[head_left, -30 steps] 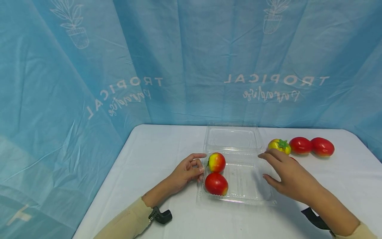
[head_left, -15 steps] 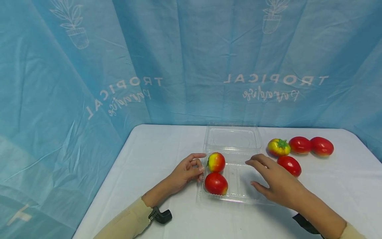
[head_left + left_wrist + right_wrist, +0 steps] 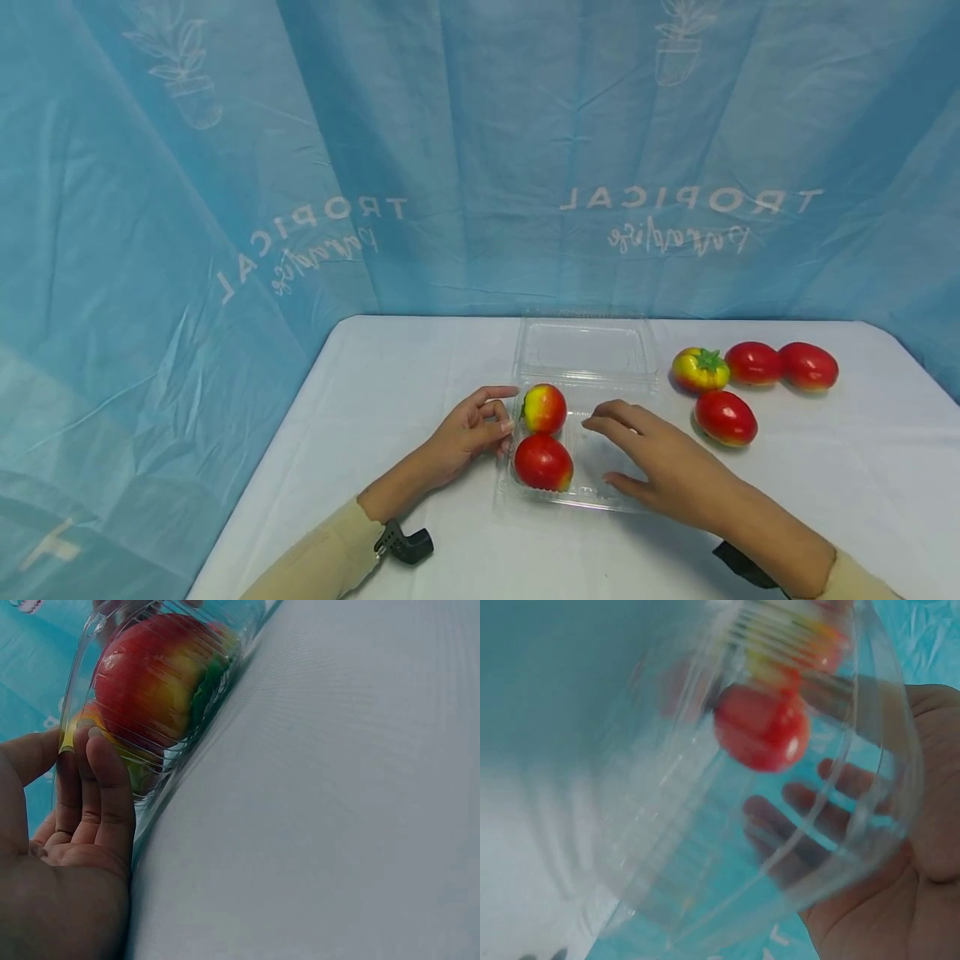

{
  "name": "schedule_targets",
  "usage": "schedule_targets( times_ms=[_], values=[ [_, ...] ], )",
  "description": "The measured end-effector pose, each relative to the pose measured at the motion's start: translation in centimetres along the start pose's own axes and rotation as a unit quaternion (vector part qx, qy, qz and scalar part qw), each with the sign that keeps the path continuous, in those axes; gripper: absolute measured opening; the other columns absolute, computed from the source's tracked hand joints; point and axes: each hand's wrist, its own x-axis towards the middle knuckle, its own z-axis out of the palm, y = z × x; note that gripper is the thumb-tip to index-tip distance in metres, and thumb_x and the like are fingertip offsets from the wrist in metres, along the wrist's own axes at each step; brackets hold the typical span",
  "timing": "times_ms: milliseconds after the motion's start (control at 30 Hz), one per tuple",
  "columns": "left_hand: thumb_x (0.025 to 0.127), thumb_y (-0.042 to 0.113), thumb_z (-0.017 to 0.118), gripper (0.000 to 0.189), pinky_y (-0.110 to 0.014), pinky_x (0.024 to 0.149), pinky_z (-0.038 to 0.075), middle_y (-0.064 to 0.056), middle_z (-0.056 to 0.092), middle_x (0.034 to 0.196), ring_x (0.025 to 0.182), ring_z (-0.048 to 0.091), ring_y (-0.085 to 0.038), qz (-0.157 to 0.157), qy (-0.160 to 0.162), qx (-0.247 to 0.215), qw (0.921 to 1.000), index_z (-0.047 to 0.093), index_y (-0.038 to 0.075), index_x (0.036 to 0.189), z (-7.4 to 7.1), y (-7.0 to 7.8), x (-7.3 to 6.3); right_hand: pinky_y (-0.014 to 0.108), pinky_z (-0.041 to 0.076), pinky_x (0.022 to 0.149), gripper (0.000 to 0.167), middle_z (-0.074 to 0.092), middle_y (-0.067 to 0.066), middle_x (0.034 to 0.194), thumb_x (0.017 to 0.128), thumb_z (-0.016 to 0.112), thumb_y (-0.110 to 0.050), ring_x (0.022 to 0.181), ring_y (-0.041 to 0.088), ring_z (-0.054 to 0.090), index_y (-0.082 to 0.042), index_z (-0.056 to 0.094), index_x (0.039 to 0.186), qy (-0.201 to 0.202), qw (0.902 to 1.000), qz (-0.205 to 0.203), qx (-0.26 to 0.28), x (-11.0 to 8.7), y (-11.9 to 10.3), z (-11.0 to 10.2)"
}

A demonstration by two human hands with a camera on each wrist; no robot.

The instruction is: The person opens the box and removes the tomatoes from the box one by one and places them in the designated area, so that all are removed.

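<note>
A clear plastic clamshell container (image 3: 588, 502) lies with its lid (image 3: 585, 348) folded back. Two tomato-like fruits sit along its left side: a red-and-yellow fruit (image 3: 544, 408) behind and a mostly red fruit (image 3: 543, 462) in front. At the left wall my left hand (image 3: 468, 433) pinches the rim; the left wrist view has its fingertips (image 3: 94, 733) right at the edge beside the fruit (image 3: 146, 682). My right hand (image 3: 660, 467) hovers over the container's right half, thumb and fingers spread, holding nothing. Through the clear wall, the right wrist view shows those fingers (image 3: 802, 825).
To the right of the container lie a yellow fruit with a green calyx (image 3: 701, 370) and three red ones: a near one (image 3: 726, 417), a middle one (image 3: 753, 363) and a far right one (image 3: 809, 366). A blue curtain (image 3: 480, 167) hangs behind the white table (image 3: 390, 367).
My right hand has moved left, from beside the loose fruits to over the container, uncovering the near red fruit. The left hand has stayed in place.
</note>
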Motion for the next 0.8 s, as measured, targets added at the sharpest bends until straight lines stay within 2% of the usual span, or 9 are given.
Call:
schedule_targets(
  times_ms=[300, 433, 600, 800],
  values=[
    [0.105, 0.005, 0.061, 0.054, -0.024, 0.076, 0.06, -0.007, 0.057, 0.1, 0.078, 0.063, -0.015, 0.01, 0.001, -0.006, 0.9999, 0.042, 0.004, 0.156, -0.1, -0.1, 0.0, 0.042, 0.06, 0.097, 0.077, 0.059, 0.002, 0.146, 0.077, 0.097, -0.026, 0.133, 0.024, 0.062, -0.023, 0.061, 0.145, -0.025, 0.9994, -0.024, 0.009, 1.1, -1.0, 0.4],
    [0.105, 0.006, 0.061, 0.055, -0.024, 0.076, 0.06, -0.006, 0.057, 0.1, 0.078, 0.062, -0.014, 0.015, -0.001, -0.007, 0.9999, 0.041, 0.003, 0.156, -0.2, -0.4, 0.0, 0.042, 0.059, 0.098, 0.08, 0.058, 0.0, 0.148, 0.077, 0.097, -0.025, 0.136, 0.022, 0.059, -0.027, 0.059, 0.147, -0.038, 0.9983, -0.043, 0.014, 1.7, -1.3, 0.4],
    [0.105, 0.005, 0.06, 0.055, -0.023, 0.077, 0.059, -0.006, 0.057, 0.099, 0.078, 0.062, -0.014, 0.018, -0.006, -0.004, 0.9998, 0.04, 0.002, 0.157, -0.3, -0.5, 0.0, 0.038, 0.059, 0.1, 0.082, 0.056, -0.004, 0.149, 0.077, 0.097, -0.022, 0.138, 0.018, 0.056, -0.03, 0.058, 0.148, -0.049, 0.9938, -0.093, 0.037, 2.4, -1.5, 0.5],
    [0.106, 0.005, 0.06, 0.053, -0.023, 0.076, 0.059, -0.005, 0.056, 0.098, 0.077, 0.061, -0.014, 0.014, -0.001, -0.002, 0.9999, 0.043, 0.004, 0.155, -0.1, -0.4, 0.1, 0.034, 0.06, 0.097, 0.086, 0.053, -0.001, 0.153, 0.075, 0.098, -0.02, 0.14, 0.02, 0.053, -0.028, 0.056, 0.15, -0.048, 0.9841, -0.159, 0.063, 3.3, -1.3, 0.9]
  ],
)
